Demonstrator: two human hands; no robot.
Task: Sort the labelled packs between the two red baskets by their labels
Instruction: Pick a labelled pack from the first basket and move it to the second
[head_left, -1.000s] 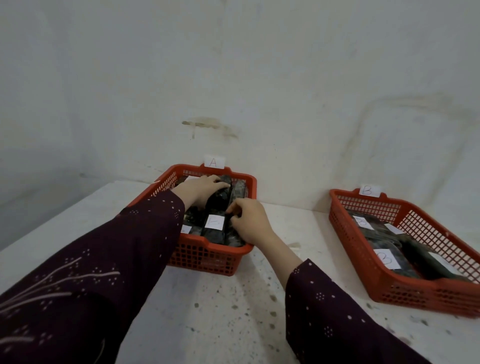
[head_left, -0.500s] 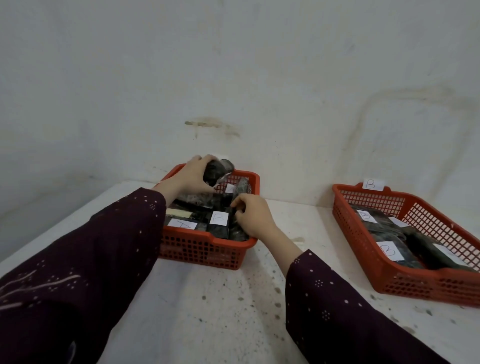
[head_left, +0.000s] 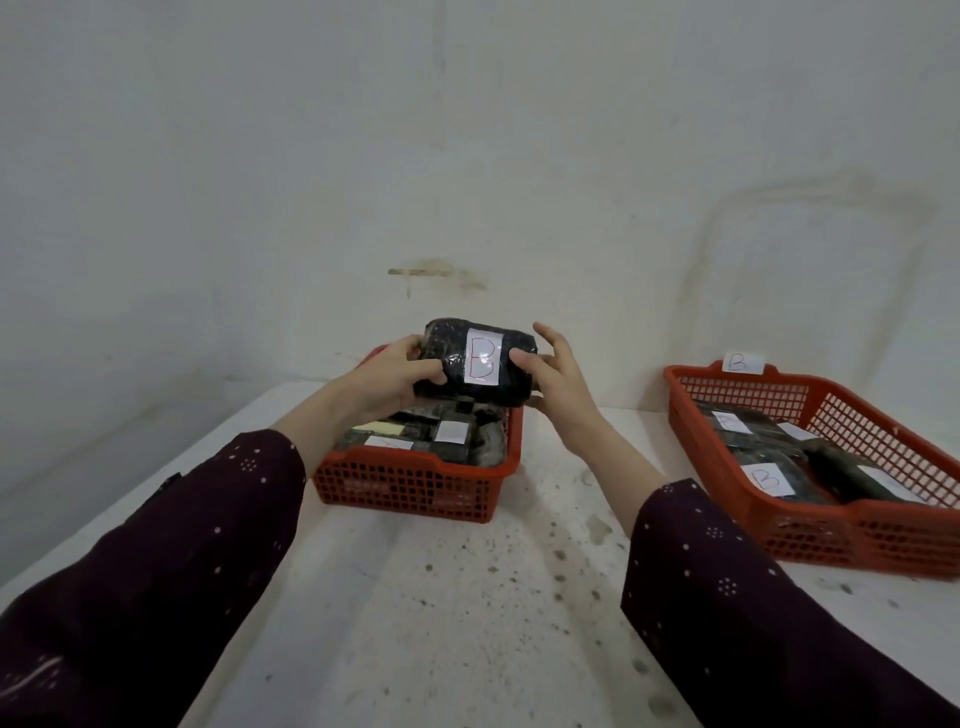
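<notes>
- Whereas half a second earlier the left hand alone had a dark pack just above the back of the left basket (head_left: 415, 483), the pack (head_left: 452, 358) was now lifted well clear of it and turned so its white label (head_left: 484, 359) faced the camera.
- That label read "B" in red. The pack was therefore judged misplaced: the left basket carried an "A" tag one second earlier (now hidden behind the pack), while the right basket (head_left: 831, 530) bore a "B" tag (head_left: 737, 362).
- The right hand (head_left: 558, 379), previously down among the packs in the left basket, had risen to the pack's right end.
- Left hand (head_left: 395, 376): closed round the pack's left end, thumb across the front, fingers wrapped behind.
- Right hand: thumb pressed on the front beside the label, one finger apparently under the lower edge, remaining fingers straight and splayed. Assessed as a light pinch, steadying rather than carrying.
- Pack position: in the air, level, above the far rim of the left basket, well apart from the right basket.
- Judgement: identification complete; transfer rightward across the table (head_left: 467, 597) not yet done.
</notes>
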